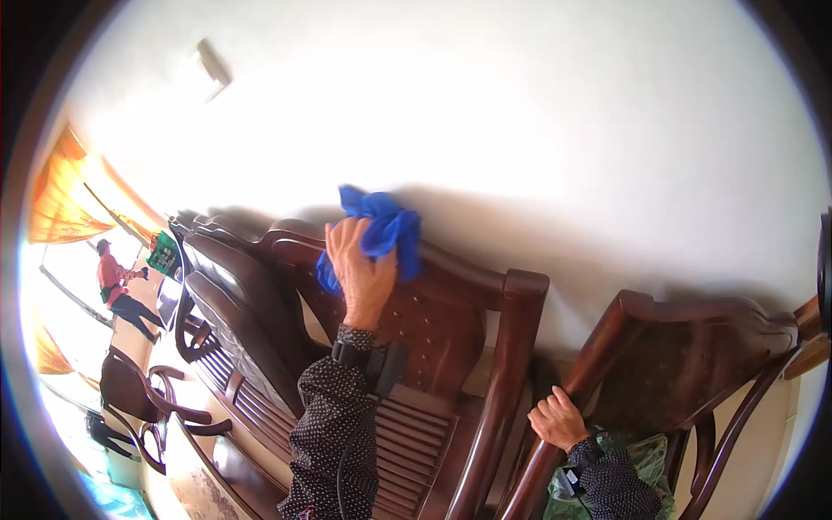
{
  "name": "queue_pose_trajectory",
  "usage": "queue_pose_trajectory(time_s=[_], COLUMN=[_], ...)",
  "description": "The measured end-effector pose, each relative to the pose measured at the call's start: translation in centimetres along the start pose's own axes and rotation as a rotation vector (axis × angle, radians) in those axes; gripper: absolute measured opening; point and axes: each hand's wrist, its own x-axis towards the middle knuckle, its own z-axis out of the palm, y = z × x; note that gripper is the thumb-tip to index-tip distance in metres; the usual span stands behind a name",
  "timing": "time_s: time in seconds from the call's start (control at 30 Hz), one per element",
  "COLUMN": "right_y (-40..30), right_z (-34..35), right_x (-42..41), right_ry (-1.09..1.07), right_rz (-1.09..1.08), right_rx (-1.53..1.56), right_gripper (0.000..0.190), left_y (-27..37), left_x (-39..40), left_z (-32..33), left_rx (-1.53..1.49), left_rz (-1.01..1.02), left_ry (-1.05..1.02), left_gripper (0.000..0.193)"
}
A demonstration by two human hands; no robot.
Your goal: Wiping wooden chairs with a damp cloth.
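My left hand (359, 273) holds a bunched blue cloth (389, 224) against the top rail of a dark wooden settee's carved backrest (455, 260), next to the white wall. Below it are the settee's slatted seat and button-like studs on the back panel. My right hand (558, 418) is closed around the armrest (575, 383) of a dark wooden armchair to the right of the settee. Both sleeves are dark with white dots, and each wrist wears a strapped device.
Dark cushions (240, 305) lean on the settee's left part. A green plastic bag (643, 455) lies by the armchair. A low table (201, 474), another wooden chair (133, 390) and a person in a pink top (114, 279) near a green crate (164, 253) are at left.
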Motion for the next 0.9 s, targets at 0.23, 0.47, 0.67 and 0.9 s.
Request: queue_pose_trajectory(time_s=[0.23,0.47,0.67,0.9], right_y=[-0.1,0.1,0.2,0.2], right_z=[0.5,1.4,-0.1,0.1], right_x=[0.3,0.1,0.5,0.4], right_ry=[0.029,0.061,0.008,-0.036], right_rz=[-0.003,-0.008,0.014,0.024], right_rx=[0.025,0.069,0.035,-0.007], right_gripper=[0.015,0.013,0.02,0.02], left_y=[13.9,17.4,14.7,2.6], left_x=[-5.2,-4.7,-8.2,-18.2], left_z=[4.8,6.5,6.2,7.7], left_rx=[-0.198,-0.24,-0.489,-0.315], left_rz=[0.022,0.011,0.122,-0.292], left_ry=[-0.118,-0.082,-0.008,-0.078], left_gripper=[0.022,0.013,0.023,0.031])
